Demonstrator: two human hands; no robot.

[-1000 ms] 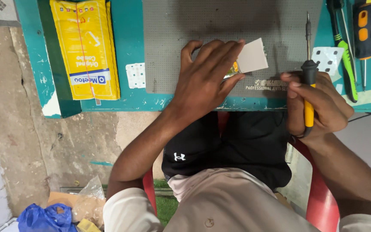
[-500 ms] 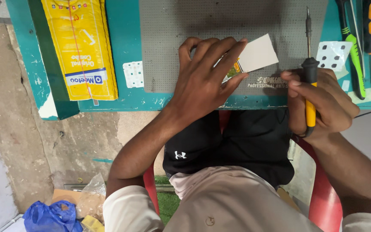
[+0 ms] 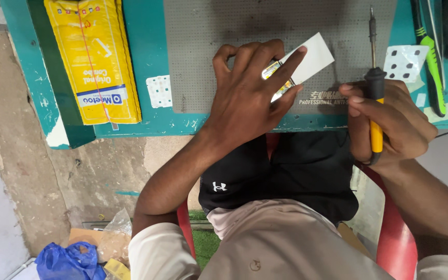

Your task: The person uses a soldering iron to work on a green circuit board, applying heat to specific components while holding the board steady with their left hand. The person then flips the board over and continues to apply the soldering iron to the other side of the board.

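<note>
Upright, right hand (image 3: 390, 122) fingers clasp soldering iron (image 3: 374, 83), tip away; left hand (image 3: 252, 96) pins white card (image 3: 313, 57)

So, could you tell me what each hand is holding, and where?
Right hand grips the soldering iron by its yellow handle; left hand presses a small white-backed part down.

Soft, even daylight falls on my bench; nothing is dim. My left hand (image 3: 250, 98) throws a faint shadow onto the grey mat (image 3: 203, 57), and a darker smudge of shade lies across the mat's far part. The yellow packet (image 3: 95, 57) at far left gleams slightly. Focus holds sharp throughout, with no motion blur and mild stretching toward the edges.
</note>
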